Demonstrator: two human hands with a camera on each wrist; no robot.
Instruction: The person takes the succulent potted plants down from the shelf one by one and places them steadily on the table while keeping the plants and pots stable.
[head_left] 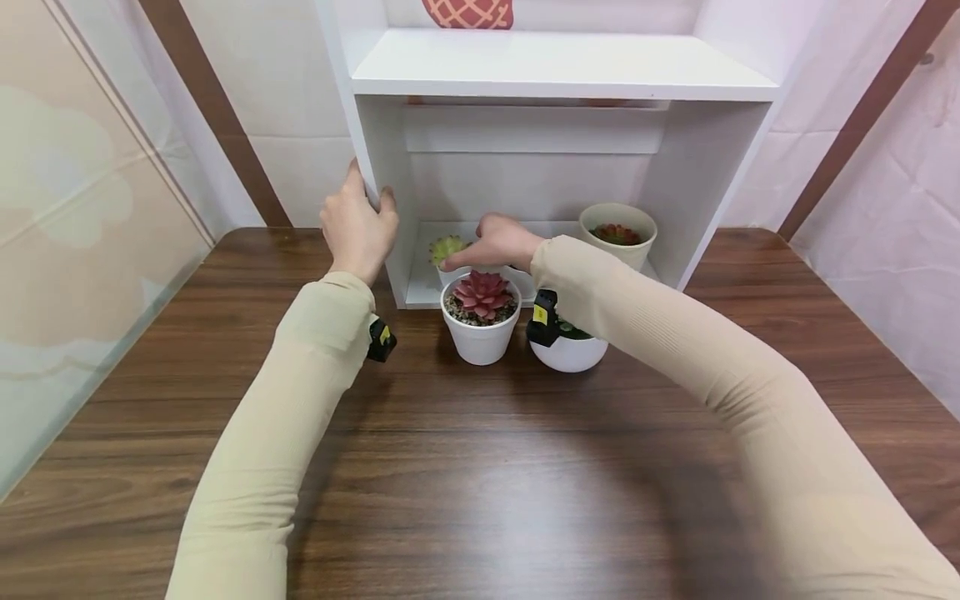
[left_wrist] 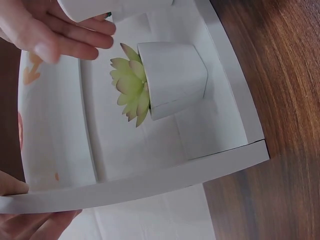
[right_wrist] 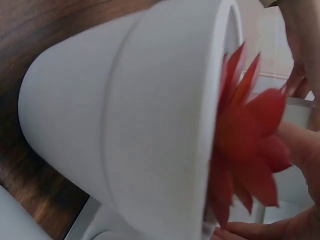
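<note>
My left hand [head_left: 358, 225] grips the left side panel of a white shelf unit [head_left: 564, 90], thumb inside and fingers outside. My right hand [head_left: 501, 242] reaches into the lower compartment with thumb and fingers spread apart, just behind a red succulent in a white pot [head_left: 482, 337]. The left wrist view shows these fingers [left_wrist: 75, 40] extended, close to white pots at the top edge. A light-green succulent [left_wrist: 131, 85] in a white pot [left_wrist: 175, 77] stands inside the compartment, left of that hand. Another white pot [head_left: 522, 286] is partly hidden below the right hand.
A cream pot [head_left: 618, 218] with a reddish succulent stands at the compartment's right. In front of the shelf, a white bowl planter [head_left: 570, 357] sits on the brown wooden table [head_left: 450, 467], partly behind the right wrist camera. A red patterned object [head_left: 468, 12] shows above the shelf board.
</note>
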